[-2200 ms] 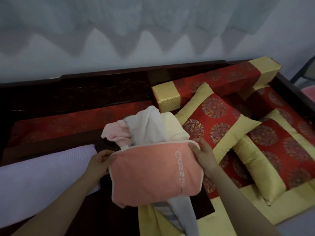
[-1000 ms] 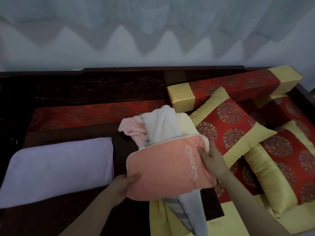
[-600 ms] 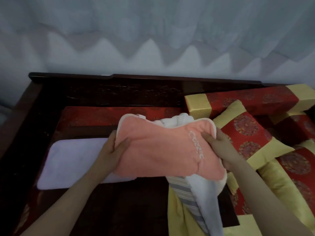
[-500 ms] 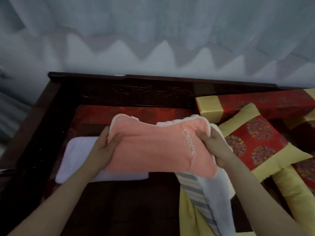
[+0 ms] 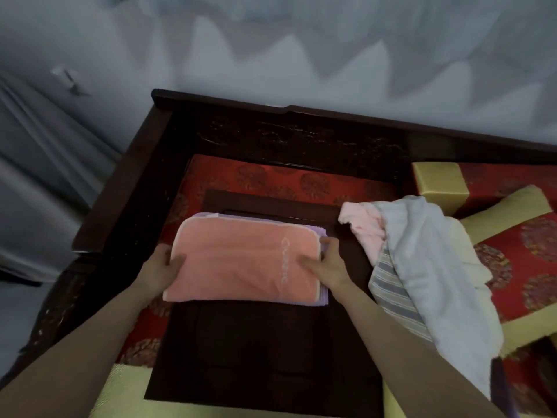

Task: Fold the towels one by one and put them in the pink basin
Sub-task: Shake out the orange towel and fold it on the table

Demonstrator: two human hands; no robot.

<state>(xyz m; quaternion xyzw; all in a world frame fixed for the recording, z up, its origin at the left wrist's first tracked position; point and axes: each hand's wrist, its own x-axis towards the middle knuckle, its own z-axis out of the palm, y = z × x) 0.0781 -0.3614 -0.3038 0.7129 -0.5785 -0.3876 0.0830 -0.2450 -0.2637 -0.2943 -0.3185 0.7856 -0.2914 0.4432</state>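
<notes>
A folded salmon-pink towel [image 5: 241,262] with pale lettering lies on top of a folded lilac towel [image 5: 322,300], whose edges show at the back and right. Both rest on a dark wooden low table [image 5: 259,351]. My left hand [image 5: 159,267] grips the salmon towel's left edge. My right hand [image 5: 327,263] holds its right edge, thumb on top. To the right lies a loose heap of unfolded towels: a light pink one [image 5: 363,226], a pale blue-white one [image 5: 422,260], a striped one [image 5: 394,292] and a cream one [image 5: 470,260]. No pink basin is in view.
The table sits on a red and gold patterned cushion [image 5: 289,179] inside a dark carved wooden frame [image 5: 301,131]. Red and yellow pillows [image 5: 518,236] lie at the right. A pale curtain [image 5: 271,40] hangs behind, and grey floor [image 5: 18,321] shows at the left.
Both hands carried the folded salmon towel leftward and lowered it onto the lilac towel. The view swung left, so the loose towel heap now lies to the right.
</notes>
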